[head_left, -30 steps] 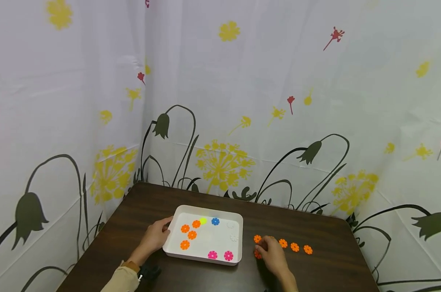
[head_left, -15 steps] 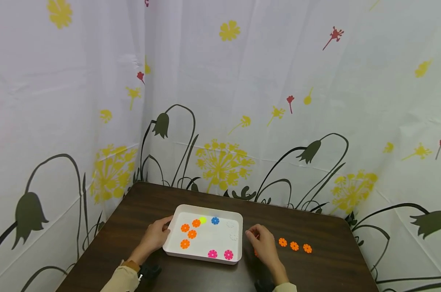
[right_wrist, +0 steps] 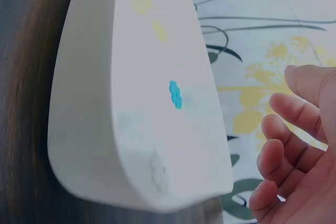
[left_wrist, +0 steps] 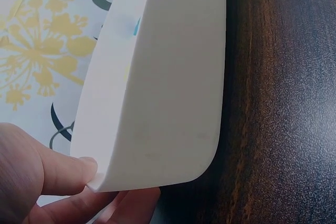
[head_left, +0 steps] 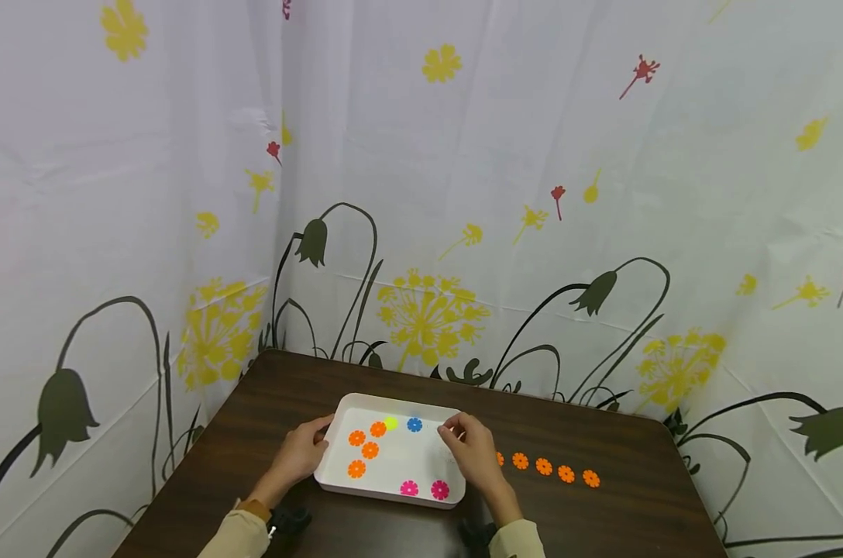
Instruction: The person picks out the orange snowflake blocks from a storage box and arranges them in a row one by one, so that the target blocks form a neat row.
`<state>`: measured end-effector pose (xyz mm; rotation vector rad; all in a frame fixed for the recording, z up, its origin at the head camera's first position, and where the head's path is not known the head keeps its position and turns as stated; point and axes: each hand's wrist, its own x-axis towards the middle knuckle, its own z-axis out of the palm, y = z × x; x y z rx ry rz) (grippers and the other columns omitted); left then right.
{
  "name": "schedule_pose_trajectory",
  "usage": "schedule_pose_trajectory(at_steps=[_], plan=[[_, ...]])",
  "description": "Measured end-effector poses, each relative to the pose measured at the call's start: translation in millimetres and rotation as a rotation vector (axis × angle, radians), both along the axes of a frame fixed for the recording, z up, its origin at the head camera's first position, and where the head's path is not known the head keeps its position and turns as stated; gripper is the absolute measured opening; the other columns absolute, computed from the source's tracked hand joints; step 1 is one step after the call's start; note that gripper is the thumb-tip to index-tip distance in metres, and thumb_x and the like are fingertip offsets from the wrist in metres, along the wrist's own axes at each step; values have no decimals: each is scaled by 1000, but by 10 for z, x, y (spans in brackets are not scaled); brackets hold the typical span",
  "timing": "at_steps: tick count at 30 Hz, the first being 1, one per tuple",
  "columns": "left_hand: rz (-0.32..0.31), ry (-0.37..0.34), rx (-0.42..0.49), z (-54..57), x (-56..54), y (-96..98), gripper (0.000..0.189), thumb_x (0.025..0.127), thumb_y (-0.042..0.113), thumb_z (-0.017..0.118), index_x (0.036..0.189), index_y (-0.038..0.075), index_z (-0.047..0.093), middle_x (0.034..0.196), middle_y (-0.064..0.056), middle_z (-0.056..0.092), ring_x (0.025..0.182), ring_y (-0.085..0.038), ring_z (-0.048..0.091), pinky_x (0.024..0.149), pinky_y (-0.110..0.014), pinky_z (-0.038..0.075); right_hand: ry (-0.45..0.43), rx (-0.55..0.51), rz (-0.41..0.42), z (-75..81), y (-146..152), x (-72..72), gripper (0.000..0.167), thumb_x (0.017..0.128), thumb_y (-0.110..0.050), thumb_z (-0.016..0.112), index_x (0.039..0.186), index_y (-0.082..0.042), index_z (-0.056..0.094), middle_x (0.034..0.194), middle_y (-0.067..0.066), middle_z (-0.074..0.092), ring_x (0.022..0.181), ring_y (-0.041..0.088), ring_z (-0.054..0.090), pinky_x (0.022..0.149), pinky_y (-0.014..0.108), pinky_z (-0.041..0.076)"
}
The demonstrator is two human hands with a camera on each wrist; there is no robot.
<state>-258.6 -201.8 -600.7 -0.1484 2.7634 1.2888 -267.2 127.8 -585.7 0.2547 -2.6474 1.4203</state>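
Observation:
A white tray [head_left: 392, 496] rests on the table, and several notched plastic discs lie in it. My left hand [head_left: 298, 451] grips its left edge; in the left wrist view the thumb [left_wrist: 71, 174] lies on the rim with fingers beneath. Above the tray's right side hovers my right hand [head_left: 473, 453], its fingers [right_wrist: 294, 150] loosely bent with nothing visible between them. Inside are orange discs [head_left: 369, 450], a yellow-green disc [head_left: 390, 423], a blue disc [head_left: 414, 425] and two pink discs [head_left: 439, 489]. The right wrist view also shows a whitish clear disc [right_wrist: 158, 171].
Several more orange discs [head_left: 543, 466] form a row on the dark wooden table [head_left: 638, 511], right of the tray. A white curtain [head_left: 533, 139] with printed flowers hangs behind the table. Dark straps and gear sit at both wrists.
From among the orange discs on the table, my right hand has moved left and over the tray's right side. My left hand stays on the tray, which has not visibly moved.

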Motion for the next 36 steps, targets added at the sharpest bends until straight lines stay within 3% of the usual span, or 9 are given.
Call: schedule_pose_trajectory(at_steps=[13, 31, 36], plan=[[20, -24, 6, -24, 41, -40, 52, 98, -2, 64, 149, -4, 55, 103, -14, 68, 82, -22, 59, 67, -32, 52, 7, 75, 132, -70, -332, -39, 14, 99, -27, 75, 96, -14, 73, 81, -5, 59, 74, 9, 51, 63, 23, 46], [21, 6, -5, -29, 15, 5, 51, 97, -3, 64, 148, -2, 58, 98, -11, 66, 83, -22, 57, 68, -32, 48, 3, 97, 211, -126, -722, -58, 12, 98, -26, 76, 94, -15, 72, 78, -8, 55, 70, 5, 48, 62, 22, 43], [32, 5, -9, -39, 13, -2, 51, 98, -2, 65, 148, -1, 58, 105, -13, 70, 84, -21, 59, 69, -31, 50, -4, 83, 232, -113, -813, -70, 12, 98, -25, 76, 93, -15, 72, 78, -7, 55, 69, 6, 47, 61, 23, 42]])
